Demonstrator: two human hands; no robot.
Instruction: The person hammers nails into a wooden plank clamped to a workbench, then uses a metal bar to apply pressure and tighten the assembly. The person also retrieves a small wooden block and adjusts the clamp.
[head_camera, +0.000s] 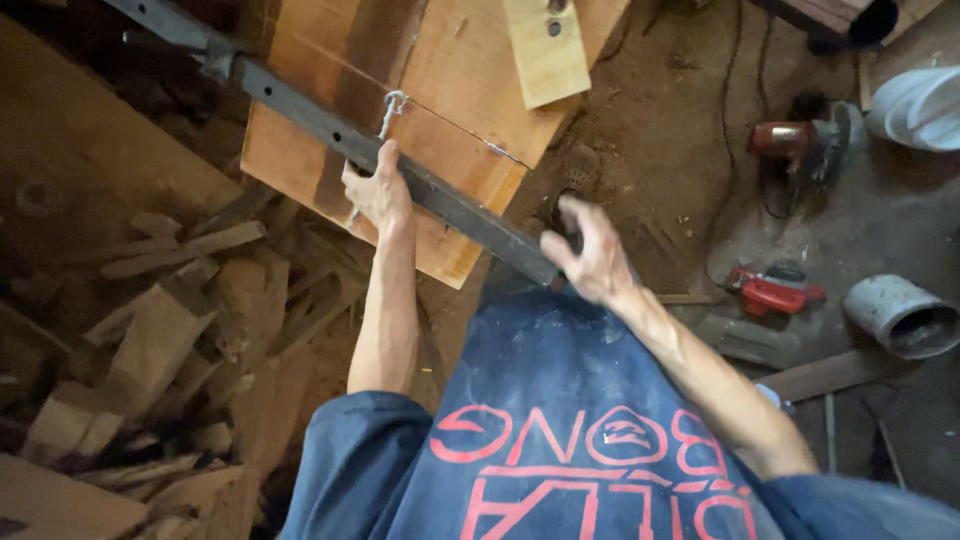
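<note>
A long dark metal bar clamp (330, 125) lies diagonally across a set of reddish wooden boards (440, 90). My left hand (378, 188) grips the bar near its middle, just below a small silver screw handle (392, 106). My right hand (590, 250) hovers at the bar's near end, fingers spread and blurred, holding nothing that I can see. A paler short board (545, 45) with two holes rests on top of the boards at the far side.
A heap of wood offcuts (170, 330) fills the left. On the dirt floor to the right lie a red power tool (775, 290), another red tool (800, 145), a grey pipe piece (900, 315) and a white pipe fitting (920, 105).
</note>
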